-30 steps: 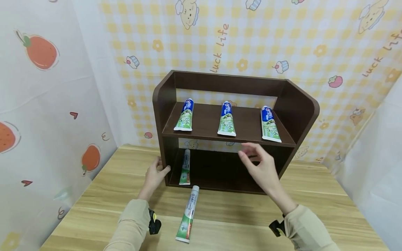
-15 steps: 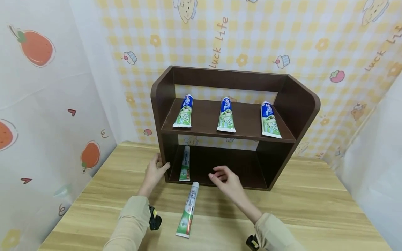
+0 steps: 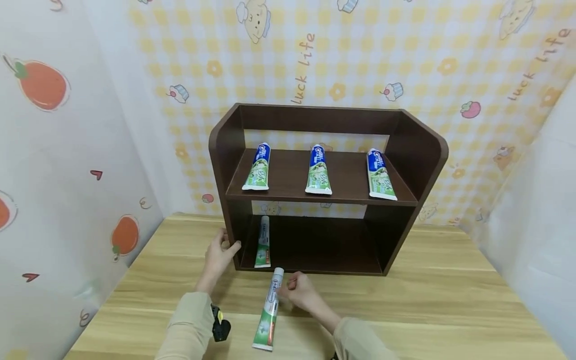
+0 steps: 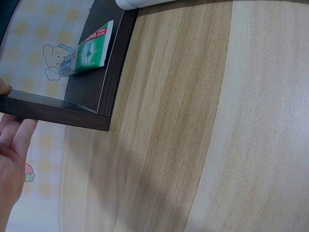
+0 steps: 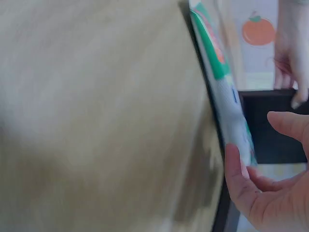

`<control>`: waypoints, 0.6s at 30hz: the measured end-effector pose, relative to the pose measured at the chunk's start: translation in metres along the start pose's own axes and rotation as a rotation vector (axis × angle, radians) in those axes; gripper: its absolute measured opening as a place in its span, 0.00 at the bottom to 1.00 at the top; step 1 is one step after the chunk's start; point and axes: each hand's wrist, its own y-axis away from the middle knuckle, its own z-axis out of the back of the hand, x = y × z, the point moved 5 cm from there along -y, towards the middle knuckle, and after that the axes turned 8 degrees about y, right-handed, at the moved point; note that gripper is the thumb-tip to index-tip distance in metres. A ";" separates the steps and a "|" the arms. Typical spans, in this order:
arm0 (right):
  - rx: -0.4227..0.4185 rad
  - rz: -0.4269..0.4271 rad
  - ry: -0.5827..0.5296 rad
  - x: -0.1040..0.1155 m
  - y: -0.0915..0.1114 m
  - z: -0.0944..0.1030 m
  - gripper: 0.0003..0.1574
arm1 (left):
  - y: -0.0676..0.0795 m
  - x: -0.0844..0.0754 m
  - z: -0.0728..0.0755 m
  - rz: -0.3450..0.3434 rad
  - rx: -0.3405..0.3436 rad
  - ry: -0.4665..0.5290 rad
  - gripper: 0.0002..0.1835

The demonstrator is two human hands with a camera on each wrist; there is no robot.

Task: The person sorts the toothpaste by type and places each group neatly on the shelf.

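My left hand grips the left side panel of a dark brown two-tier shelf; in the left wrist view the thumb lies on one face of the panel and the fingers on the other. A white and green toothpaste tube lies on the table in front of the shelf, its cap end toward it. My right hand is at the tube's upper part. In the right wrist view its fingertips reach the tube, while the thumb stands apart from it.
A similar toothpaste tube lies at the left of the lower tier. Along the upper tier are three blue and green toothpaste tubes, at left, middle and right. The wooden table extends around the shelf.
My right hand has come down and left from in front of the upper tier's edge to the tube on the table. The left hand has kept its hold on the shelf.
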 end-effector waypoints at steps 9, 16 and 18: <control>-0.063 0.000 0.103 0.005 0.003 -0.036 0.39 | 0.003 0.002 0.005 0.012 0.016 -0.017 0.23; -0.122 -0.013 0.176 0.012 0.004 -0.038 0.36 | 0.000 -0.003 0.002 0.022 0.044 0.014 0.23; -0.109 -0.003 0.188 0.015 0.004 -0.040 0.37 | -0.001 -0.004 0.001 0.021 0.033 0.016 0.22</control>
